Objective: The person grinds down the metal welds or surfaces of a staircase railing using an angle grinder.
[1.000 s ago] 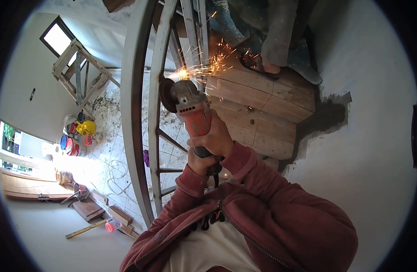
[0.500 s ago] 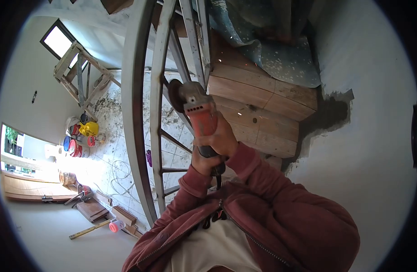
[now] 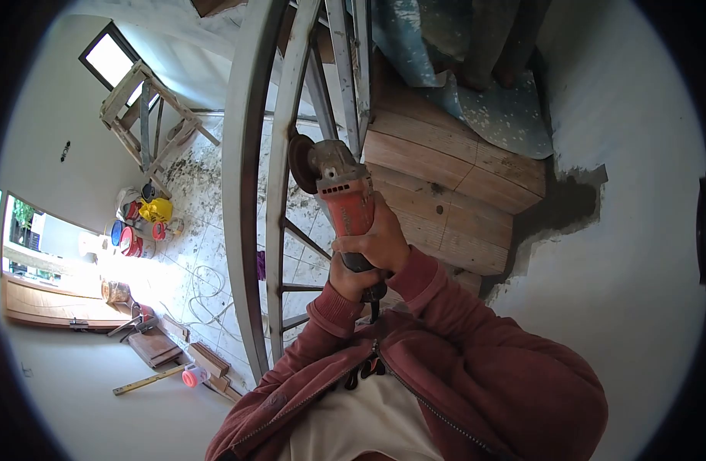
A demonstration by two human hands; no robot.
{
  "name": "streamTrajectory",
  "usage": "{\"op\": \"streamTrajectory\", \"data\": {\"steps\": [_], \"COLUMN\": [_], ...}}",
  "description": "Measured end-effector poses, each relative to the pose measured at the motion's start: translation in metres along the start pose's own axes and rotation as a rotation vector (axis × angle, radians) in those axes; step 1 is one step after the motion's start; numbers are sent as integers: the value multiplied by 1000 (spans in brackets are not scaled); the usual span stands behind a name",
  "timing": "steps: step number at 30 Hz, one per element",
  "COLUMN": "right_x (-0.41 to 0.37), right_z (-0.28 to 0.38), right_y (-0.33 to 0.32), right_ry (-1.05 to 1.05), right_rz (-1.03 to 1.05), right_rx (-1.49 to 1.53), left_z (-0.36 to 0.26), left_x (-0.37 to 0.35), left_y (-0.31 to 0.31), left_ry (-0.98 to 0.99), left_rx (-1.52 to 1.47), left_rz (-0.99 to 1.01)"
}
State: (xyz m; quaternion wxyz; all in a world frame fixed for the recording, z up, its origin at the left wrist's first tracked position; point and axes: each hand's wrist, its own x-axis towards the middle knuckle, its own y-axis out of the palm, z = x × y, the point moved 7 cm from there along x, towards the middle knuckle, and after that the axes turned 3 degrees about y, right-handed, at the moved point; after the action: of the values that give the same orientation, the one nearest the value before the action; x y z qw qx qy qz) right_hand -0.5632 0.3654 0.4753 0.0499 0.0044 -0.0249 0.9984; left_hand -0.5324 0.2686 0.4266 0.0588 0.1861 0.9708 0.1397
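A red angle grinder point(image 3: 347, 207) with a grey metal head is held upright in both hands. My right hand point(image 3: 380, 240) wraps round the red body from the right. Lower down, my left hand point(image 3: 351, 278) grips the dark rear handle, partly hidden behind my right hand. The brown disc point(image 3: 304, 164) of the grinder is at or just beside a grey metal bar point(image 3: 280, 184) of the stair railing; contact is unclear. A thick grey handrail point(image 3: 241, 177) curves along the left of that bar.
Wooden stair treads point(image 3: 426, 165) rise at the right, with a speckled sheet point(image 3: 506, 115) over the upper ones. Another person's legs point(image 3: 495, 46) show there. Buckets point(image 3: 132, 240), a wooden trestle point(image 3: 144, 115) and planks point(image 3: 208, 359) stand or lie on the floor below.
The railing and surroundings have shifted slightly right in view. The flying sparks seen earlier no longer show. Both hands keep their hold on the grinder.
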Motion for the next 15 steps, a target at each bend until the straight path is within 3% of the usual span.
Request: {"op": "streamTrajectory", "data": {"steps": [8,11,13,15], "right_x": [4,1,1,0], "right_z": [5,7,7,3], "right_y": [2,-2,-1,-1], "right_ry": [-51,29,9,3], "right_rz": [23,17,3,-13], "right_rx": [21,-42,-51,-57], "left_z": [3,14,2,1], "left_x": [3,2,1,4], "left_y": [-1,-3,1,-2], "left_ry": [-10,-87,11,-26], "left_rx": [-76,-49,-83,-25], "left_rz": [44,68,20,39]}}
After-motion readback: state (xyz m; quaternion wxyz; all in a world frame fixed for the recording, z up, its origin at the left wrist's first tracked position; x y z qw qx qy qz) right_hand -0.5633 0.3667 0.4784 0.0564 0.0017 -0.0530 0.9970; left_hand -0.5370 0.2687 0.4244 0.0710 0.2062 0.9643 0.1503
